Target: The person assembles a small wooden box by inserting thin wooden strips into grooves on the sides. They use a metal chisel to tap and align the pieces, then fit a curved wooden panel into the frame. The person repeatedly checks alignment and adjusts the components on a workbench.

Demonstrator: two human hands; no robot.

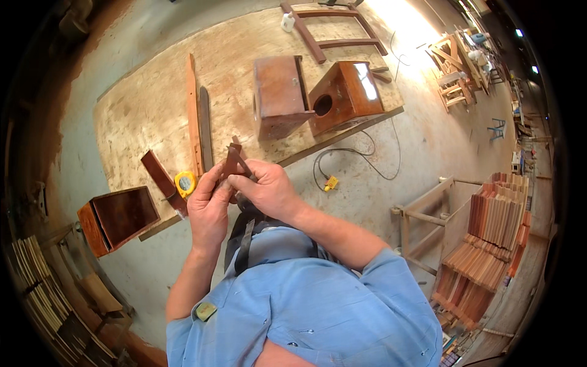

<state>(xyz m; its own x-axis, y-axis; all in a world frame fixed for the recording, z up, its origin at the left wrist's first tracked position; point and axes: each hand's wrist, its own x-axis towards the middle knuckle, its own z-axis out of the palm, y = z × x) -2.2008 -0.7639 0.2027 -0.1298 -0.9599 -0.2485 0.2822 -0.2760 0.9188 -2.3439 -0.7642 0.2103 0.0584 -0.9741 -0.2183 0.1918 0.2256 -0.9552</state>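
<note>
Both my hands meet above the near edge of the table, fingers closed. My left hand point(209, 205) pinches a small, flat reddish-brown piece point(231, 164), apparently wood. My right hand point(269, 191) grips a narrow dark strip point(243, 166) that lies against it; its exact kind is unclear. Fingers cover the lower ends of both. Just left of my left hand sits a yellow tape measure point(185, 183), beside a dark brown board point(163, 175). Beyond my hands lie a long light wooden strip point(194, 116) and a darker grey one point(205, 125).
Two varnished wooden boxes point(278, 92) stand right of centre; the right-hand box point(351, 95) has a round hole. Another open box point(125, 220) is at the table's left corner. A brown frame point(312, 40) and white bottle point(287, 22) lie far back. A cable with a yellow plug point(331, 183) trails on the floor.
</note>
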